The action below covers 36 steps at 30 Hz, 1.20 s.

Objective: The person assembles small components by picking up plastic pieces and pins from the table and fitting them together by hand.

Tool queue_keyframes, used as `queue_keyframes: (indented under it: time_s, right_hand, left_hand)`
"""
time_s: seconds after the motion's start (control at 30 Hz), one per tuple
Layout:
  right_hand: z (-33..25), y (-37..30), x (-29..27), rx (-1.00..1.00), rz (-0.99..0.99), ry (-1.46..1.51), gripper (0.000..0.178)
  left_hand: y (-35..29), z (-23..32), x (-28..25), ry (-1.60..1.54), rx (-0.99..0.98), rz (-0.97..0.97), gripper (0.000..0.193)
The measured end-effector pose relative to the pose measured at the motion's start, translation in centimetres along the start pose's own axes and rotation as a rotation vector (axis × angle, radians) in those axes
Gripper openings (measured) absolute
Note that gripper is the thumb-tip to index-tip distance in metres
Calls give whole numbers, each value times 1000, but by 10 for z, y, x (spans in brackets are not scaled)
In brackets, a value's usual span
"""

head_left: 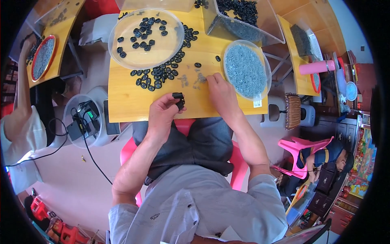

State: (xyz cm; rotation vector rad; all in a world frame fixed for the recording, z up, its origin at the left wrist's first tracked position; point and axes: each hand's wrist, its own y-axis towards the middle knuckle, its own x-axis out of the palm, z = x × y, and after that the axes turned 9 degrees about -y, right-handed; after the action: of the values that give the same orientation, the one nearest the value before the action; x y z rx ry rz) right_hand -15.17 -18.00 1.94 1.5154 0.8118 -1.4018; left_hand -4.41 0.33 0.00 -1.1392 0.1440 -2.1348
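My left hand (161, 114) is raised over the table's near edge, thumb and fingers closed on a small black plastic part (180, 104). Black covering shows at its fingertips, so where the part ends is hard to see. My right hand (221, 92) rests low over the tabletop, fingers bent together beside a little heap of small grey screws (200, 78). Whatever its fingertips hold is hidden. More black oval parts (160, 75) with holes lie loose beyond my left hand. A clear round tub of silvery screws (245, 69) stands right of my right hand.
A round clear lid (115, 51) carrying more black parts sits at the table's left. At the back right stands a clear bin (227, 29) of black parts. Another person's arm (23, 87) works at the left table. Wires and a black device fill a tub (98, 134).
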Motion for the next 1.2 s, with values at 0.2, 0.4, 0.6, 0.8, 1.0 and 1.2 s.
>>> queue_keyframes:
  time_s: [0.2, 0.4, 0.6, 0.8, 1.0, 1.2]
  right_hand:
    - [0, 6, 0, 35, -93, -24, 8]
    - [1, 5, 0, 121, -38, 69, 6]
    - [-11, -4, -24, 391, -110, 696, 11]
    - [-25, -17, -14, 453, -181, 1300, 9]
    - [-40, -19, -22, 460, -253, 1476, 9]
    - [-50, -21, -19, 481, -182, 1444, 10]
  left_hand:
    - [-2, 2, -2, -11, -13, -3, 23]
    - [-1, 0, 0, -3, 6, 5, 28]
    - [1, -5, -4, 7, -3, -12, 25]
    - [0, -1, 2, -31, -8, 16, 24]
    - [-1, 1, 3, -34, -11, 18, 22]
    - [0, 1, 2, -5, -5, 9, 22]
